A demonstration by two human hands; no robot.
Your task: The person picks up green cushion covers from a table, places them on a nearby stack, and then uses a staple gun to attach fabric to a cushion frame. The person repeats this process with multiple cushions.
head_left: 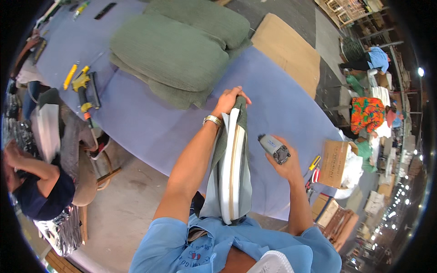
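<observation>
Head view: left hand (229,100) grips upright panel (232,168).

A wide table (136,113) under purple cloth fills the middle; green cushions (175,50) lie on its far part; a cardboard sheet (287,50) rests beyond; grey concrete floor (123,204) below; cardboard boxes (334,161) at right; small lamps (396,200) glow far right.

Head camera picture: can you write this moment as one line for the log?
left hand: grips top of upright padded panel | right hand: holds grey tool beside panel | green cushions: on purple table
</observation>
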